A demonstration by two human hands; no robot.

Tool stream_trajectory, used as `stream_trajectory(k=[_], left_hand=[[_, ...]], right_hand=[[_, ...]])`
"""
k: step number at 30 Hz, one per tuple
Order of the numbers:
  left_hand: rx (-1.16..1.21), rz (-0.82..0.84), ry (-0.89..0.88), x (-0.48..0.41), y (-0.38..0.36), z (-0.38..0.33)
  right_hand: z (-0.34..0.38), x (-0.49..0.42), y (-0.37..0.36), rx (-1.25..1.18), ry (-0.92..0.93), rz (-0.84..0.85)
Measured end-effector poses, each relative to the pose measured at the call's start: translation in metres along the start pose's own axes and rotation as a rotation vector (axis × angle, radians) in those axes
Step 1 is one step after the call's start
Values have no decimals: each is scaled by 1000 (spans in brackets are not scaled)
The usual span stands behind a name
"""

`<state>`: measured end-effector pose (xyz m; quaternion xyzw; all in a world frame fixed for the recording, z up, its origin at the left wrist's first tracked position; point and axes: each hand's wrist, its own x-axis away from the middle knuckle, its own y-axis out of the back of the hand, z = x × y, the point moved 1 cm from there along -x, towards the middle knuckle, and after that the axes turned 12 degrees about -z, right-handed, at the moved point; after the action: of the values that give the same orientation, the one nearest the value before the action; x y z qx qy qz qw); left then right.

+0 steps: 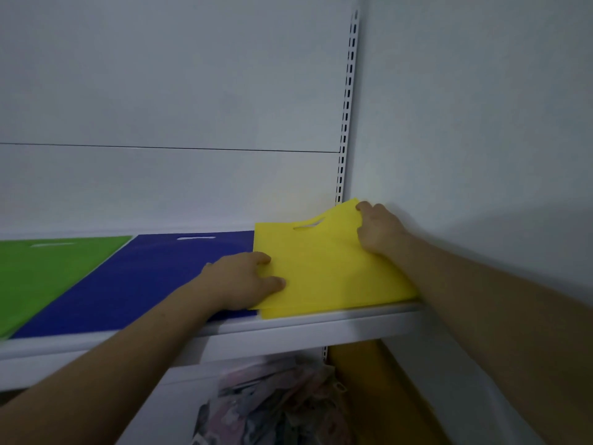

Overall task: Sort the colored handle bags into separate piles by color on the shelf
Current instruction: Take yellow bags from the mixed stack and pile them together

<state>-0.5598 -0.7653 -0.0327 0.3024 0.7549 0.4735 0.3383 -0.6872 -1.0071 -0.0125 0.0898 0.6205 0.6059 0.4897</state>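
Arms outstretched, left hand [247, 279] pinches the yellow bag [321, 268], right hand [380, 229] grips its far corner.

Three lots lie side by side on the shelf [321, 320]: left bag [48, 277], middle bag [144, 277], then the right bags [321, 268] by the side wall. My left grip [244, 281] holds their left edge, and my right grip [380, 229] holds their far right corner. A sack [272, 403] sits below the shelf.
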Motion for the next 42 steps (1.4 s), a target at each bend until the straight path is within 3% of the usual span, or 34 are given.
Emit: stream_trajectory(k=[6,12,24,42], left_hand=[[54,0,-45,7,1,-7],[4,83,-120,19,3,-18],[-64,95,-253,33,4,-26],[-120,74,-273,41,2,-30]], right_hand=[[2,0,-5,74,89,131],[8,11,-6,106,99,393],[4,16,-4,127,69,424],[5,24,-2,69,64,449]])
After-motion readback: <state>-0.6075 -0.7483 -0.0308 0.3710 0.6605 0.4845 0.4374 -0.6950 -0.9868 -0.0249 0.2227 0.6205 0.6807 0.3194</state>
